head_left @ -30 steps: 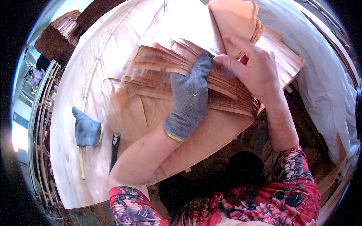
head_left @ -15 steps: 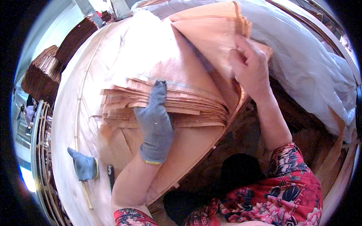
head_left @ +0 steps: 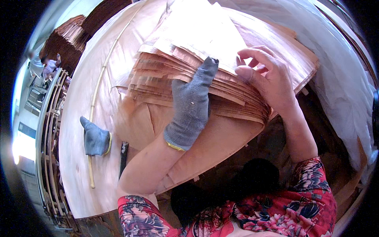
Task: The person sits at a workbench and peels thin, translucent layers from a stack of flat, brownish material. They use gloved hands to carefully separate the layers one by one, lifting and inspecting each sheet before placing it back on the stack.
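Observation:
A thick bundle of thin wood veneer sheets (head_left: 158, 79) lies folded over on itself, its layered edges toward me and its bend at the right. My left hand (head_left: 189, 106), in a grey knit glove with a yellow cuff, grips these edges. Its thumb lies across the top; the other fingers are mostly hidden. Bare, my right hand (head_left: 270, 77) hovers over the right part of the bundle, close to the bend, thumb and fingers curved and apart. Beneath the bundle spreads a flat veneer sheet (head_left: 233, 132).
A second grey glove (head_left: 96, 137) lies on a long thin stick (head_left: 103, 69) at the left. Beside it is a dark narrow tool (head_left: 124, 156). Clear plastic sheeting (head_left: 335, 87) drapes the right side. Veneer stacks (head_left: 63, 45) and distant people (head_left: 50, 68) appear at far left.
The raised sheets at the right have folded down over the bundle. My right hand has come down and nearer the left hand. The view has shifted, moving the scene rightward.

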Action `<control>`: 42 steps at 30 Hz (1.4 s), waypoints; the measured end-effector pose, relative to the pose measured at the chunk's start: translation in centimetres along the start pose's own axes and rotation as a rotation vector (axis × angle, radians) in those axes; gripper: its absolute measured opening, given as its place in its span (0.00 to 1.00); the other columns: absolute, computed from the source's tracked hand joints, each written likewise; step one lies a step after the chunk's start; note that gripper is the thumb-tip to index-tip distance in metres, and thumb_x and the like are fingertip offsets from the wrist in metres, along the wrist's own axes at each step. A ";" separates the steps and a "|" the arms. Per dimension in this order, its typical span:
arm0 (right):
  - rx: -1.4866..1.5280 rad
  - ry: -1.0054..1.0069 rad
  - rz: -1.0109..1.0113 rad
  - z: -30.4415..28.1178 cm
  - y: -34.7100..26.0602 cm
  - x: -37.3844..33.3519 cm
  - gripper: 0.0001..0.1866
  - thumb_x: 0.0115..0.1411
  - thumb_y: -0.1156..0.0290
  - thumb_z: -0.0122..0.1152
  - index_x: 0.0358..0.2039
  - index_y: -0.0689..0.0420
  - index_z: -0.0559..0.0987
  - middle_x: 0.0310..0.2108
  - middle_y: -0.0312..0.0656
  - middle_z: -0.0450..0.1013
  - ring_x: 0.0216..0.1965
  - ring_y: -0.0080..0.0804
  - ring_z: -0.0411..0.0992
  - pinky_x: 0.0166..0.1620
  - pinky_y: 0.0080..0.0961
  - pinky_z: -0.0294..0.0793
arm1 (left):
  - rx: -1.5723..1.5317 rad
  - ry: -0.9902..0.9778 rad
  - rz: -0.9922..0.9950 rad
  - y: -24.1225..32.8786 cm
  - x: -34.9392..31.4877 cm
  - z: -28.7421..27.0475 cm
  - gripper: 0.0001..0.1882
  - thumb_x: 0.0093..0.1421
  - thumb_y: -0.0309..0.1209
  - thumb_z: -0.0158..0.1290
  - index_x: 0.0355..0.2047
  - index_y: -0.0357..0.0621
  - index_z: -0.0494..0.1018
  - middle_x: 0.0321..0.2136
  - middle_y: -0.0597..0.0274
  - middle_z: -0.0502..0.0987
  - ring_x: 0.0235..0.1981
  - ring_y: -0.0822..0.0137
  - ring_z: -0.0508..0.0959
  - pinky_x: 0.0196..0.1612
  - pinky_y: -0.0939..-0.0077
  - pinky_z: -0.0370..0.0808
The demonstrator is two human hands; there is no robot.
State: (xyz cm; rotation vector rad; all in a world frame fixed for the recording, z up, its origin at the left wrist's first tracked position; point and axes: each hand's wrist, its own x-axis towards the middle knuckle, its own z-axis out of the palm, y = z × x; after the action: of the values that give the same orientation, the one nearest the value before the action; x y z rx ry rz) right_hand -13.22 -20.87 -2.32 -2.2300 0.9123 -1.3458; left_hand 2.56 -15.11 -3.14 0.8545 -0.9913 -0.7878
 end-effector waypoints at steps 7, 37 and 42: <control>-0.147 -0.022 -0.028 0.1 -0.3 0.6 0.26 0.46 0.43 0.60 0.31 0.54 0.76 0.29 0.41 0.74 0.29 0.33 0.73 0.34 0.30 0.70 | 0.123 -0.063 0.176 0.1 -0.1 -0.4 0.11 0.58 0.31 0.53 0.36 0.35 0.73 0.31 0.64 0.75 0.32 0.76 0.73 0.35 0.82 0.70; -0.278 0.272 -0.170 0.9 -0.8 0.7 0.15 0.57 0.73 0.51 0.46 0.57 0.72 0.30 0.45 0.75 0.25 0.29 0.74 0.29 0.22 0.72 | 0.002 0.058 0.029 -0.5 0.1 -0.5 0.10 0.56 0.27 0.53 0.36 0.33 0.72 0.32 0.62 0.75 0.31 0.73 0.74 0.33 0.81 0.72; -0.270 0.251 -0.298 0.8 -0.4 0.3 0.16 0.54 0.77 0.53 0.45 0.56 0.73 0.32 0.40 0.76 0.27 0.24 0.74 0.29 0.21 0.75 | 0.187 0.056 0.062 0.3 -0.2 0.1 0.09 0.57 0.27 0.50 0.35 0.34 0.75 0.32 0.63 0.77 0.34 0.73 0.75 0.38 0.79 0.72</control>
State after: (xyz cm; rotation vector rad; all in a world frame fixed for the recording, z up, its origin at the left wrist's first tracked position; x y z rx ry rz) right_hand -12.25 -20.82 -2.28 -2.5189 0.9182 -1.7600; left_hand 2.45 -14.85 -2.86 0.9962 -1.0483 -0.6222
